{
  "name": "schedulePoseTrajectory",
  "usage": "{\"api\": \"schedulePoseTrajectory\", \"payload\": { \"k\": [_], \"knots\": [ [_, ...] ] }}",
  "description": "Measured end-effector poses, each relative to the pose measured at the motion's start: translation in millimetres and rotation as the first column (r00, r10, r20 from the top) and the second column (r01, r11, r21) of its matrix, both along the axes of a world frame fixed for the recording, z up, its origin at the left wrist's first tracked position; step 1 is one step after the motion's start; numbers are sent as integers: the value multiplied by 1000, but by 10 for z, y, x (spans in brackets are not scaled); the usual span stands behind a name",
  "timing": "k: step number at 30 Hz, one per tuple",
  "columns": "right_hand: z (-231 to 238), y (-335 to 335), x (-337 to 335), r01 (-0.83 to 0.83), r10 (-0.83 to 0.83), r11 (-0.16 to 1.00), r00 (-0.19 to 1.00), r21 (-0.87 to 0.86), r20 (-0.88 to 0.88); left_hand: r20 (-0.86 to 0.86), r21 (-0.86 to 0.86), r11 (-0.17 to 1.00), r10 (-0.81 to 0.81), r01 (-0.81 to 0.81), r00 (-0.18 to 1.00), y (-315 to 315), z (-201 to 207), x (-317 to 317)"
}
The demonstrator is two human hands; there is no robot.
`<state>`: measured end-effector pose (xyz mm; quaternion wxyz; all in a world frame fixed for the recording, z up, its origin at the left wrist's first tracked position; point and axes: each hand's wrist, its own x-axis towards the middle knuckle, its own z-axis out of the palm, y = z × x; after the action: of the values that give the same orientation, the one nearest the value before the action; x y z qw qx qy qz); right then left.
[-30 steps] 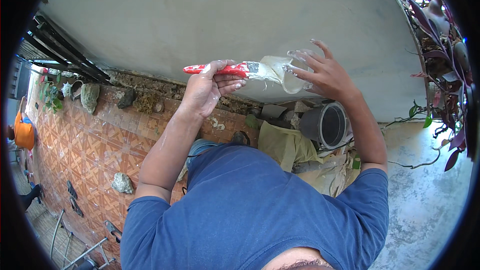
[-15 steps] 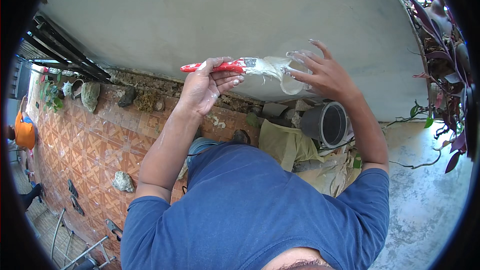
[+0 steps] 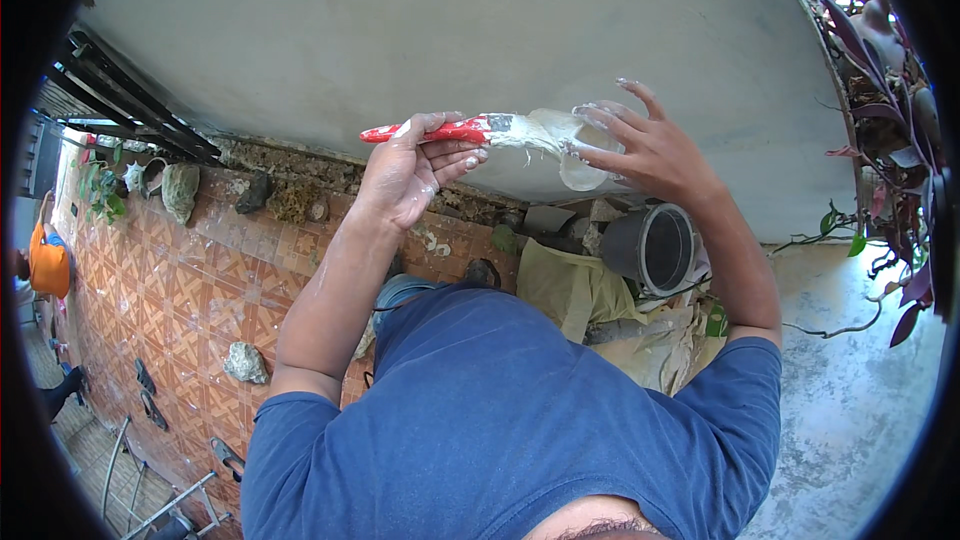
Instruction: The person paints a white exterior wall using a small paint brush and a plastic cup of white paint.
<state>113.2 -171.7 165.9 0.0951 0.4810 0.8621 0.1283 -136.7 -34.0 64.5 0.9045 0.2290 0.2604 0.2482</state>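
Level in front of the wall, a paintbrush with a paint-flecked red handle points to the right, its bristles thick with white paint. My left hand is closed around the handle, palm turned up, with white smears on the fingers. My right hand has its fingers curved about a pale, cup-like thing with a rounded edge. Its full shape is partly hidden by those fingers. The bristle end meets this pale thing, and white paint coats my right fingertips too.
A grey wall rises ahead. Below my right arm, a dark bucket lies tipped by a yellowish cloth. Stones and sandals are on the patterned tiles. A leafy plant hangs at right; a person in orange is far left.
Hardly anything differs. The pale cup-like thing has tilted very slightly in my right hand, while the brush and my left hand stay in place.
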Motion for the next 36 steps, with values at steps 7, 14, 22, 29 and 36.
{"api": "schedulePoseTrajectory", "payload": {
  "k": [7,14,22,29,36],
  "knots": [
    [53,-5,-48,-6,5,1000,999,19,36,2,-12,1000,-3,3,1000,2,30,-14],
    [46,-7,-64,-10,11,1000,1000,22,-8,3,-10,1000,-2,2,1000,5,44,-32],
    [75,-10,-91,-26,26,1000,1000,10,-1,1,-6,1000,-4,4,1000,-2,48,-51],
    [126,-21,-107,-46,46,999,998,-10,47,5,14,1000,-25,25,1000,8,73,-60],
    [173,-28,-117,-49,51,998,996,-37,76,2,15,1000,-27,27,1000,-6,100,-60]
  ]
}}
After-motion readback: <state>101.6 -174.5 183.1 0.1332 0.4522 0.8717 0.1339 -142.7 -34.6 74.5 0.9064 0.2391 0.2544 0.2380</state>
